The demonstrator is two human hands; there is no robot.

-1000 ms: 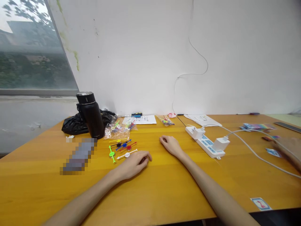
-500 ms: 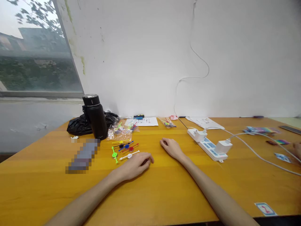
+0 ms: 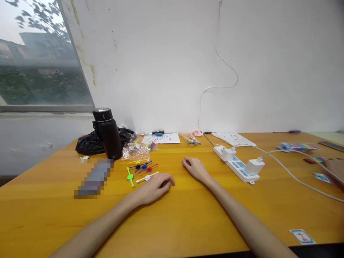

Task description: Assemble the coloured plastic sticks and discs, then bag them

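1) Black bottle (image 3: 108, 139), upright on the wooden table (image 3: 166, 229)
2) Green spinner (image 3: 130, 176), flat on the table, long axis running far to near, slightly slanted
3) Yellow spinner (image 3: 138, 162), black spinner (image 3: 138, 167), blue spinner (image 3: 144, 167), red spinner (image 3: 149, 170), bunched together; long axes crosswise, right ends farther off; heads too small to tell
4) White spinner (image 3: 147, 177), nearest the left hand, long axis crosswise, head seemingly leftward; contact with the hand cannot be told
5) Left hand (image 3: 156, 187), palm down, fingers loosely bent, gripping nothing visible; pose unchanged
6) Right hand (image 3: 195, 167), resting, fingers slackly curled, nothing visible held; likewise unchanged
7) Another person's hand (image 3: 335, 165), blurred, farther into view than half a second ago, beside a dark-and-rainbow item (image 3: 309, 161)
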